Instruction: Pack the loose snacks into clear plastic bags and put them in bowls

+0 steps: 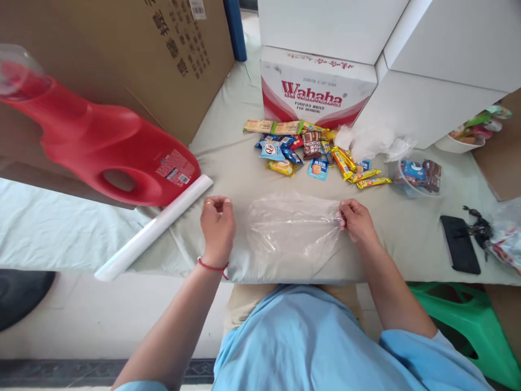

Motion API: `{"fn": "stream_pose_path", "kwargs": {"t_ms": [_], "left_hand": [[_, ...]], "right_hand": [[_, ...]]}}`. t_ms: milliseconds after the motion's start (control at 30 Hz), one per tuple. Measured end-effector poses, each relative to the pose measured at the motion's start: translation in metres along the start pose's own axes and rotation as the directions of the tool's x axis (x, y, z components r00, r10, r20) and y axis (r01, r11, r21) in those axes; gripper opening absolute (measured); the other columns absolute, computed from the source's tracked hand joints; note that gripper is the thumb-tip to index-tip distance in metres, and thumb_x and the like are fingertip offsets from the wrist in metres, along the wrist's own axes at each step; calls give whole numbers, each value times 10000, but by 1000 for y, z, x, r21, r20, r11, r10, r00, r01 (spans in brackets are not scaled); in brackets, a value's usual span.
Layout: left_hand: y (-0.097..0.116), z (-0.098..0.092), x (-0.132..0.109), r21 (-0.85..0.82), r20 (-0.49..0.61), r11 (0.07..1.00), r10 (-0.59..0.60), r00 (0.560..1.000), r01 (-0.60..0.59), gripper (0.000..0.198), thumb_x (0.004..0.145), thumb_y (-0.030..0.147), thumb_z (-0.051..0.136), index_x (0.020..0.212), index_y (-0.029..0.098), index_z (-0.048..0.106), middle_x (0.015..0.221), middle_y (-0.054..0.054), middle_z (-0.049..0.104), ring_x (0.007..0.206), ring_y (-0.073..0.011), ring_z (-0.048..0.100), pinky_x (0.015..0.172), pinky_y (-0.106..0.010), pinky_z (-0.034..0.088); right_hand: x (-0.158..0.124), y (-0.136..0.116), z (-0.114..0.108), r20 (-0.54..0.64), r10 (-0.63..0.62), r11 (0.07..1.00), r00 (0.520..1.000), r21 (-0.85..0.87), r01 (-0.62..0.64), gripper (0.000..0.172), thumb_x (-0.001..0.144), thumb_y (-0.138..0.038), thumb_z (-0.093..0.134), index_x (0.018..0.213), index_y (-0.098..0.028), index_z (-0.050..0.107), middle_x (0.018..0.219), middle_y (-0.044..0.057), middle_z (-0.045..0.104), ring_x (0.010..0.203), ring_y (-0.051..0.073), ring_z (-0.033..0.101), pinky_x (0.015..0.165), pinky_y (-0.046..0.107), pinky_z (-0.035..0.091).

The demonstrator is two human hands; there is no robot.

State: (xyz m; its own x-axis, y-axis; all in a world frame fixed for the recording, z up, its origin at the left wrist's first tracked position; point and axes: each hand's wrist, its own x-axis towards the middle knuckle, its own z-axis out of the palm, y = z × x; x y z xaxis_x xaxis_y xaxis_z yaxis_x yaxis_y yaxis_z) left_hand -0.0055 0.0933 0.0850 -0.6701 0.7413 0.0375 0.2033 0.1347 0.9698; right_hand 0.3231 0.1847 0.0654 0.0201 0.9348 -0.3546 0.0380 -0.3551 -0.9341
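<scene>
A clear plastic bag [291, 228] lies flat and slightly creased on the cloth-covered table in front of me. My right hand [358, 220] pinches its right edge between thumb and fingers. My left hand [218, 225] is off the bag's left side, its fingers curled together, with nothing visible in them. Beyond the bag spreads a pile of small wrapped snacks, among them a brown cocoa packet [312, 145], a light blue packet [272, 150] and yellow sticks [342, 163].
A white roll [154, 228] lies left, beside a large red bottle [122, 146] and a cardboard box [171, 54]. A Wahaha carton [317, 89] stands behind the snacks. On the right are a clear tub [421, 190] with packets, a black phone [459, 244] and keys [481, 228].
</scene>
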Motion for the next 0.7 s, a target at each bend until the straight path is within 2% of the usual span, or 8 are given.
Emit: {"fn": "stream_pose_path", "kwargs": {"t_ms": [67, 100, 200, 267, 400, 500, 600, 700], "left_hand": [[16, 2, -15, 167, -40, 968, 198, 979, -189, 82, 990, 281, 576, 992, 210, 619, 926, -23, 641, 823, -166, 579, 765, -319, 460], [23, 5, -24, 238, 55, 921, 304, 951, -308, 96, 992, 269, 559, 993, 214, 639, 927, -26, 653, 820, -171, 587, 776, -326, 468], [28, 25, -41, 341, 540, 696, 405, 738, -632, 152, 963, 214, 539, 950, 215, 691, 932, -59, 700, 901, -220, 637, 832, -373, 494], [18, 37, -43, 404, 701, 560, 319, 638, -723, 189, 956, 195, 531, 948, 199, 720, 1043, -111, 736, 1070, -282, 655, 931, -442, 501], [-14, 44, -36, 497, 723, 499, 215, 657, -710, 309, 1000, 277, 529, 1227, 196, 723, 1448, -160, 652, 1438, -346, 510, 1194, -590, 371], [-23, 40, -37, 539, 723, 483, 156, 673, -690, 529, 1002, 434, 568, 1497, 247, 573, 1672, -154, 443, 1587, -377, 319, 1254, -708, 217], [-19, 39, -42, 551, 756, 451, 86, 649, -702, 751, 954, 599, 611, 1616, 296, 428, 1755, -139, 278, 1628, -413, 209, 1240, -779, 139], [-15, 40, -44, 551, 783, 435, 25, 621, -712, 830, 939, 674, 591, 1647, 300, 371, 1771, -128, 218, 1632, -418, 197, 1234, -803, 100]], "right_hand": [[-2, 2, 3, 4, -12, 999, 1000, -52, 12, 413, 731, -566, 805, 778, -251, 542, 587, -66, 569, 407, 96, 422, 356, 244, 343], [-3, 2, 4, 11, -9, 998, 1000, -68, 9, 408, 739, -571, 792, 785, -252, 541, 581, -66, 570, 401, 99, 419, 352, 246, 332], [-3, 3, 5, 29, -3, 996, 1000, -93, 6, 400, 758, -581, 757, 809, -255, 531, 552, -72, 554, 380, 102, 393, 344, 247, 289], [0, 4, 0, 39, -9, 993, 999, -117, 14, 397, 770, -586, 737, 814, -257, 519, 539, -75, 539, 375, 102, 376, 349, 248, 280], [6, 3, -25, 21, -35, 952, 999, -303, 40, 399, 834, -632, 648, 810, -256, 515, 597, -35, 571, 428, 125, 425, 393, 268, 344], [3, -4, -40, 62, -254, 810, 965, -531, 247, 453, 860, -671, 625, 959, -228, 621, 909, 91, 710, 745, 223, 651, 591, 344, 539], [-3, -12, -35, 382, -458, 527, 803, -611, 591, 666, 790, -642, 759, 1298, -227, 641, 1442, 181, 607, 1335, 353, 553, 1032, 523, 526], [5, -13, -19, 661, -349, 388, 664, -543, 745, 488, 817, -501, 779, 1217, -226, 725, 1358, 153, 685, 1355, 359, 541, 1156, 556, 415]]}}
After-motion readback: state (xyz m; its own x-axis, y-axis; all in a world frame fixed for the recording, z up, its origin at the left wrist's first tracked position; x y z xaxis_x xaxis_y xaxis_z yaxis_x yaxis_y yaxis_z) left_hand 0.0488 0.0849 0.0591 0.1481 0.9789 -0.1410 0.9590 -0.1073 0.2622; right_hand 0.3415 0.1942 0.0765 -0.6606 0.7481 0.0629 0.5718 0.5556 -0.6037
